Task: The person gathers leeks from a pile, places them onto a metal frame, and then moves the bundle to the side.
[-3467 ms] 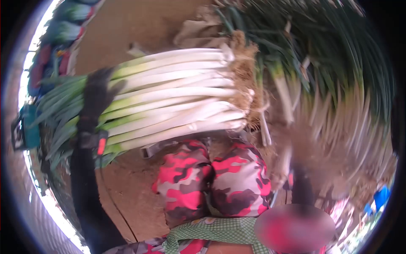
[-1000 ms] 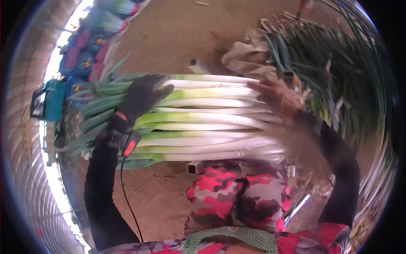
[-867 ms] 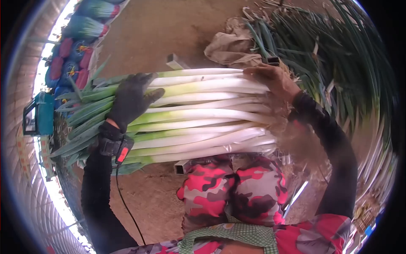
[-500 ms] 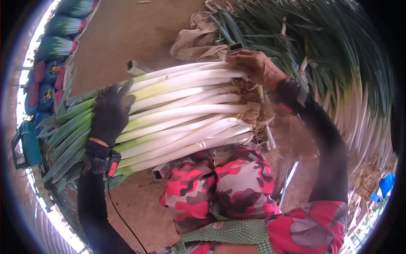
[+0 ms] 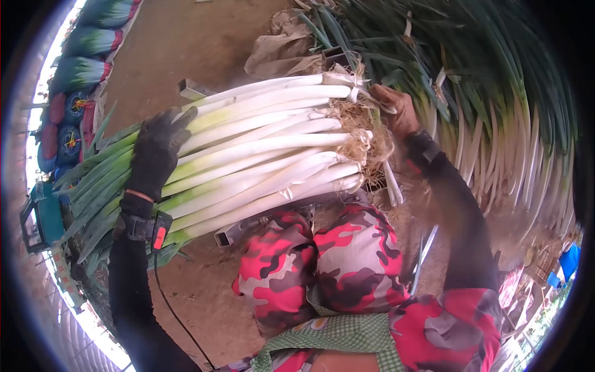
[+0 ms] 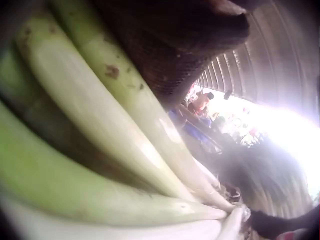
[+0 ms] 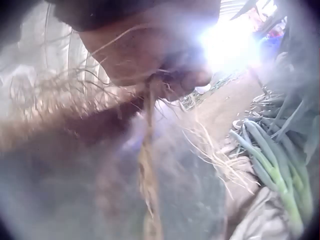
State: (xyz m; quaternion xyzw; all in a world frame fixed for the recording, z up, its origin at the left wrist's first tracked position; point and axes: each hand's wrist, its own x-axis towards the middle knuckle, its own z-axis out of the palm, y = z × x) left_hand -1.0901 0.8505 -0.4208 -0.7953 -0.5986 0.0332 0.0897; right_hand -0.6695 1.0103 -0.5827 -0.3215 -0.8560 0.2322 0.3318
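A wide layer of long green onions lies across in front of me, white shafts to the right and green leaves to the left. My gloved left hand rests on top where the stalks turn green, with its fingers extended over them. My right hand is just beyond the root ends, its fingers curled. In the right wrist view, a dry brown strip hangs from those fingers, with loose roots around them. Pale stalks fill much of the left wrist view.
A large heap of green onions lies at the right. Crumpled cloth sits behind the layer. Metal tube ends stick out beneath it. Bundled onions in bags line the far left, near a teal device.
My right hand has slid from the top stalks' white ends to just right of the roots, its fingers now curled. The left hand stays on the stalks. My head view has turned.
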